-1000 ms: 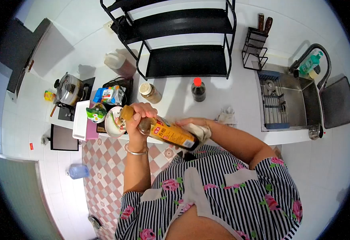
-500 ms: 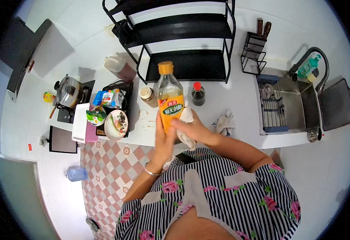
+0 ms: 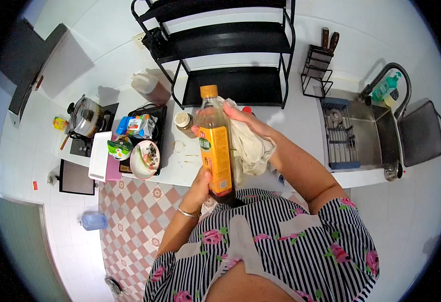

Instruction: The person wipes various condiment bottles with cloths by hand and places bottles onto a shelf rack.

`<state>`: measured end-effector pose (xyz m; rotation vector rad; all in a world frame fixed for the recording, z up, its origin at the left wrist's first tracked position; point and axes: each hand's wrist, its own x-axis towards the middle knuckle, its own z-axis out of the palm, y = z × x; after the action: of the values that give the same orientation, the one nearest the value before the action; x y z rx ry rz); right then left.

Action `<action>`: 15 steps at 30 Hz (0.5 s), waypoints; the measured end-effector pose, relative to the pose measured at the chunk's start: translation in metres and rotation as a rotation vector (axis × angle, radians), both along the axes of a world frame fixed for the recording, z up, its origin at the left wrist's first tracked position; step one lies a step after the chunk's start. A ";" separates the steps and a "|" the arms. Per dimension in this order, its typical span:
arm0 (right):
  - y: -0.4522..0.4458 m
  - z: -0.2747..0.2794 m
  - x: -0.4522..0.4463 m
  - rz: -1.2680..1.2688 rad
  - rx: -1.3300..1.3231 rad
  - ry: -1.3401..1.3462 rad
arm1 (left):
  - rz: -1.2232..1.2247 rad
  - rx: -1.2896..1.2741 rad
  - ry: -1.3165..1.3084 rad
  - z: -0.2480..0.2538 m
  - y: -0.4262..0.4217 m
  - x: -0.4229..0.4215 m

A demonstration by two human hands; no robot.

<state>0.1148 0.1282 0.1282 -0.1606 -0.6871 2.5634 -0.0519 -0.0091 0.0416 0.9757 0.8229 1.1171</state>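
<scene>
A bottle with a yellow cap and yellow label [image 3: 215, 151] stands nearly upright in front of my body. My left hand [image 3: 199, 189] is wrapped round its lower part. A whitish cloth [image 3: 250, 146] is in my right hand [image 3: 245, 120], pressed against the bottle's upper right side and hanging down beside it. Behind the bottle on the counter, a jar with a pale lid [image 3: 184, 122] is at the left. The red cap of a dark bottle [image 3: 246, 109] shows just past my right hand, with the rest of that bottle hidden.
A black rack [image 3: 233, 83] stands at the back of the counter [image 3: 303, 121]. Leftward are a bowl [image 3: 145, 160], packets [image 3: 140, 126], a white tray [image 3: 99, 156] and a pot [image 3: 87, 117]. On the right are a knife holder [image 3: 317, 70] and the sink [image 3: 376, 131].
The bottle has swung from tilted to nearly upright. My left hand has moved from its neck to its lower part. My right hand has risen with the cloth, which now hangs more spread out.
</scene>
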 end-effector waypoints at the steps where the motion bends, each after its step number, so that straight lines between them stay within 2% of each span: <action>1: 0.002 -0.001 -0.001 0.007 0.056 0.030 | -0.033 -0.058 -0.045 -0.002 -0.003 -0.003; 3: 0.001 0.005 -0.003 0.023 0.167 0.088 | -0.093 -0.099 -0.078 -0.011 -0.009 -0.007; 4: -0.005 0.010 -0.005 -0.018 0.089 0.008 | -0.132 -0.100 -0.128 -0.025 -0.009 -0.010; 5: -0.004 0.005 -0.007 -0.021 0.118 0.039 | -0.172 -0.101 -0.178 -0.032 -0.009 -0.012; 6: 0.000 -0.006 -0.011 -0.024 0.147 0.069 | -0.128 -0.146 -0.087 -0.017 -0.008 -0.003; 8: 0.004 -0.026 -0.016 -0.081 0.199 0.063 | -0.061 -0.138 -0.086 -0.009 -0.014 0.007; 9: 0.001 -0.034 -0.014 -0.091 0.133 0.052 | -0.030 -0.133 -0.085 -0.005 -0.015 0.011; 10: -0.003 -0.042 -0.010 -0.103 0.068 0.042 | -0.021 -0.225 0.024 0.001 -0.014 0.013; 13: -0.014 -0.063 -0.008 -0.100 -0.208 0.073 | -0.086 -0.076 0.054 -0.001 -0.024 0.013; 14: -0.017 -0.056 -0.009 -0.139 -0.280 0.056 | -0.082 -0.091 0.048 -0.023 -0.026 0.005; 15: -0.016 -0.051 -0.008 -0.179 -0.349 0.040 | -0.001 -0.090 -0.054 -0.020 -0.029 0.009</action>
<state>0.1072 0.1125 0.0769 -0.2708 -0.1946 2.4837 -0.0424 -0.0376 0.0221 0.8670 0.8219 1.0921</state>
